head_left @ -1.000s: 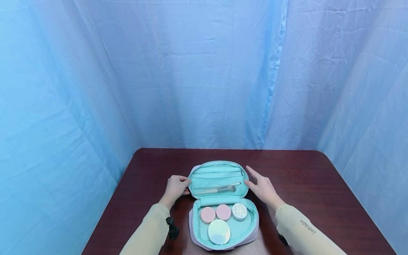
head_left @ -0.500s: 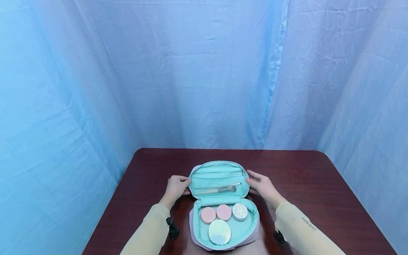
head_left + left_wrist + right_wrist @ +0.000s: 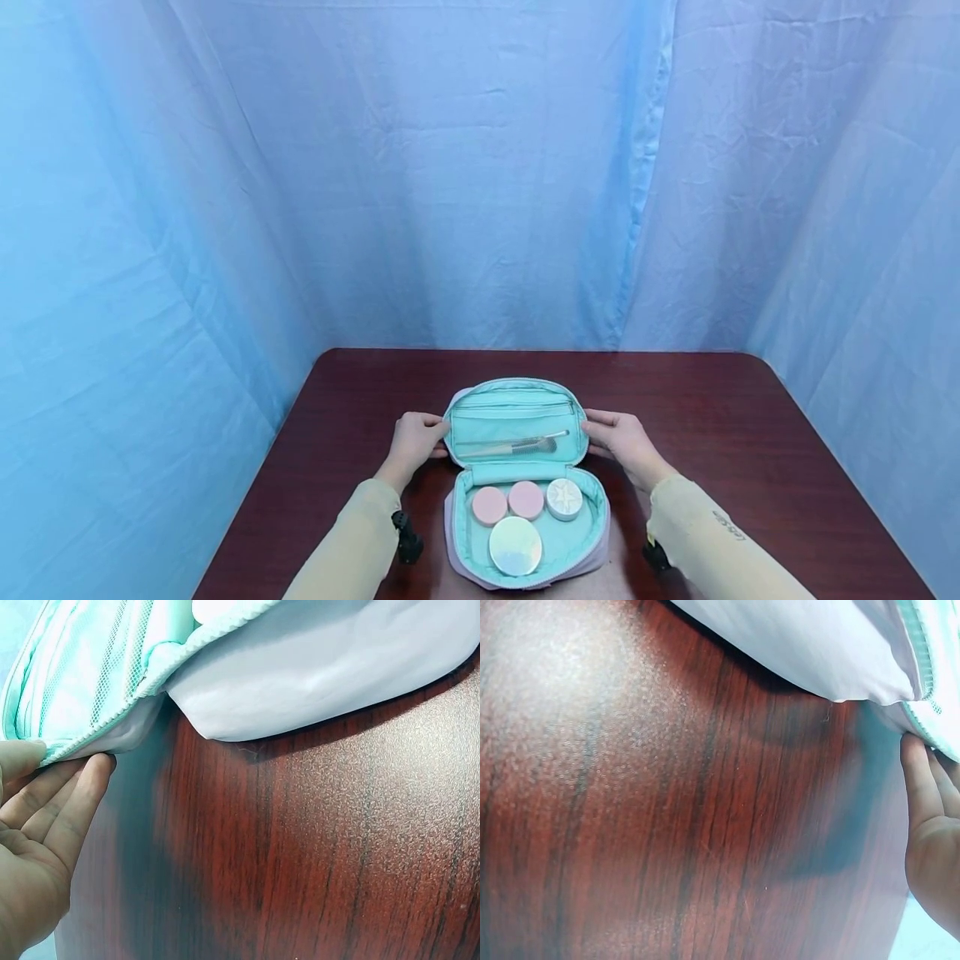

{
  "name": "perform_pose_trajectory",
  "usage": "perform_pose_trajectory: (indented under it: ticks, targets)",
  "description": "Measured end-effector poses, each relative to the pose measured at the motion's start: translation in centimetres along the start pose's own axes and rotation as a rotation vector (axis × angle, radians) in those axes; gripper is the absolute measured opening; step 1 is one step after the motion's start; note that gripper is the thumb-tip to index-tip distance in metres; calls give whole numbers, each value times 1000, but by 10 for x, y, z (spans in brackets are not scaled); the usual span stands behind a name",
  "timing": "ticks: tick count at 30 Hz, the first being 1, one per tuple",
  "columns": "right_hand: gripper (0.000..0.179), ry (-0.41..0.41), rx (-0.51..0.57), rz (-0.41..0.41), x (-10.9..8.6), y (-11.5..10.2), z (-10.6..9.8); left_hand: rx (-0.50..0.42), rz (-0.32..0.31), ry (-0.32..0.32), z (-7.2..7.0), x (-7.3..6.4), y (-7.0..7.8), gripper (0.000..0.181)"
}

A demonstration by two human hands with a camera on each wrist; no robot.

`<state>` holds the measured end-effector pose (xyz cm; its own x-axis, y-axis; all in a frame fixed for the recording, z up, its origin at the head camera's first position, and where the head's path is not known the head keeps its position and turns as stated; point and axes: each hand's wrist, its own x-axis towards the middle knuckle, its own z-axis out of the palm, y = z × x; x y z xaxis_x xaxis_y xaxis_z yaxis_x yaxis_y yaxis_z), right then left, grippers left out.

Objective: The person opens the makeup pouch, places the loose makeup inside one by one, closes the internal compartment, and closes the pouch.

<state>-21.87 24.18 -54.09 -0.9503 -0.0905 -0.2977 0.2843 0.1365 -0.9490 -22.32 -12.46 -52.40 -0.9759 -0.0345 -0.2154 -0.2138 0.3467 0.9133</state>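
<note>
A makeup bag (image 3: 459, 533), lavender outside and mint inside, lies unzipped with its lid (image 3: 510, 421) folded back. My left hand (image 3: 411, 442) pinches the lid's left edge. In the left wrist view the thumb (image 3: 22, 756) is on top and the fingers are beneath. On the opposite edge, my right hand (image 3: 626, 446) grips the lid the same way, fingers (image 3: 922, 787) under it in the right wrist view. Two makeup brushes (image 3: 517, 447) show in the lid pocket. Inside the base are two pink round jars (image 3: 490, 506), a white star-topped case (image 3: 564, 498) and a larger shiny round compact (image 3: 515, 546).
The bag stands on a dark reddish wood table (image 3: 360, 383), near the person's side. Pale blue curtains (image 3: 480, 183) hang behind the table and along both sides. Dark wrist cameras (image 3: 407, 537) are strapped under the cream sleeves.
My right hand has come in from just beside the lid and closed on its right edge, fingers going underneath. The left hand and the bag have hardly moved.
</note>
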Motion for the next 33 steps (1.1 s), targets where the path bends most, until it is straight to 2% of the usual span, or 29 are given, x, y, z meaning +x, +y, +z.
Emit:
perform_pose_trajectory:
  ticks: [10,20,25,29,33]
  targets:
    - [48,79,-106,-16,0,-9,5,19,20,6,0,0,1,25]
    - [33,161,-167,-8,-9,-16,9,15,16,9,1,-2,1,28]
    - [33,168,-164,-13,-10,-16,10,41,64,105,5,-1,7,32]
    - [33,165,-166,-12,-9,-17,9,40,148,209,8,-1,18,30]
    - [33,159,-168,-16,-9,-17,7,-7,230,275,13,-2,32,28]
